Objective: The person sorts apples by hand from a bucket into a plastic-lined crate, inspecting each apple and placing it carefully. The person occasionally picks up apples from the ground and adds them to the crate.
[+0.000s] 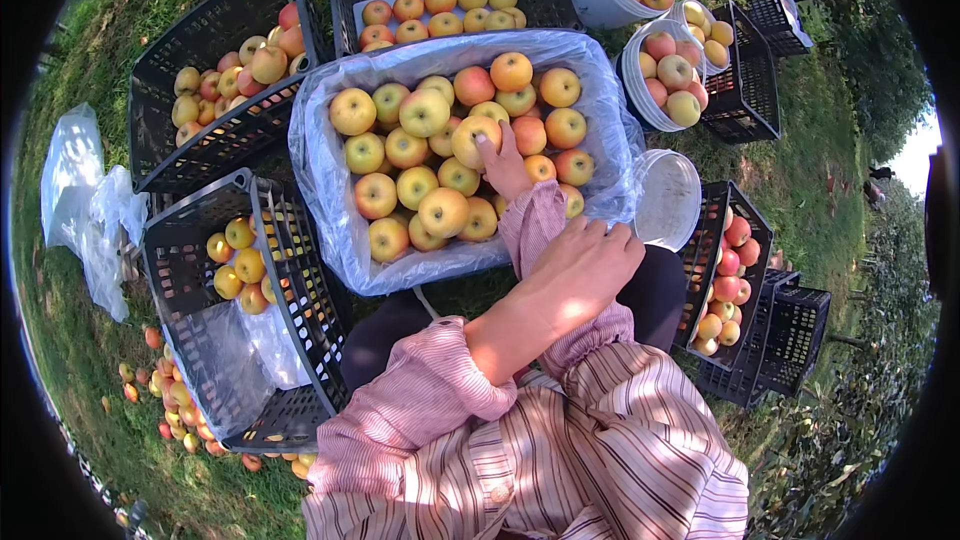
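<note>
My right hand [507, 169] is in a black crate lined with a thin blue-white plastic bag [315, 165], thumb and fingers on a yellow-orange apple [466, 139]. Around it, yellow, green and red-blushed apples [442, 211] fill much of the liner, most with stalk or blossom ends upward. My left arm crosses over my right forearm. The left hand [581, 270] lies palm down above the striped right sleeve [534, 221], fingers bent, near my right knee. Its palm and fingertips are hidden, so whether it grips the sleeve is unclear.
Black crates [217, 157] with apples stand left, behind and right. White buckets of apples [660, 82] are at back right, and an empty-looking white bucket [666, 199] is near my right knee. Loose apples [176, 397] and plastic bags [82, 195] lie on grass at left.
</note>
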Motion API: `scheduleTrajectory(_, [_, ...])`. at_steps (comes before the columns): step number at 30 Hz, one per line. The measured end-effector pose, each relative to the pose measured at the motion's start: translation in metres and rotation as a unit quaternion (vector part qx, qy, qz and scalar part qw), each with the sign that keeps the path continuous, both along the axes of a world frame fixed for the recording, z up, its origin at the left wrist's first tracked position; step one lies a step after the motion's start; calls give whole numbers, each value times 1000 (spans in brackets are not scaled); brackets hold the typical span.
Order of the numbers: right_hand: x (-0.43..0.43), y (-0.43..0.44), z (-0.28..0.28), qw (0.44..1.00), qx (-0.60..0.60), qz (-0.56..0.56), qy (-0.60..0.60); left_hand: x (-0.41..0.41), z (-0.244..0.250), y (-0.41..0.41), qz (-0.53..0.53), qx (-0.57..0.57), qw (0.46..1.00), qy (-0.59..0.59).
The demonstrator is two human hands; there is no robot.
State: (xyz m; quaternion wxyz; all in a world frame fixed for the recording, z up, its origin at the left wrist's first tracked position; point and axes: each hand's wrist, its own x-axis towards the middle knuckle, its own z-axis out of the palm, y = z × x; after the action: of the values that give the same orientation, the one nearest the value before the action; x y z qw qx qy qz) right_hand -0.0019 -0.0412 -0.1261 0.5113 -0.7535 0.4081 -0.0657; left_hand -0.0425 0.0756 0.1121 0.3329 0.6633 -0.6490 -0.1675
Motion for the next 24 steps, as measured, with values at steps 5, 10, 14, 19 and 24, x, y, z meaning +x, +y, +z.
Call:
scheduleTrajectory(5, [-2, 7, 26, 996, 70, -30, -34, -3, -2, -1, -3, 7, 1000, 13])
scheduleTrajectory(10, [6, 15, 40, 993, 116, -20, -32, 4, -1, 4, 14, 11, 1000, 15])
scheduleTrajectory(14, [1, 8, 42, 987, 149, -65, -19, -2, -6, -1, 21, -3, 1000, 10])
scheduleTrajectory(19, [1, 9, 46, 983, 174, -52, -5, 2, -2, 5, 32, -3, 999, 11])
scheduleTrajectory(24, [-24, -34, 68, 987, 156, -27, 15, -2, 3, 0, -9, 1, 1000, 6])
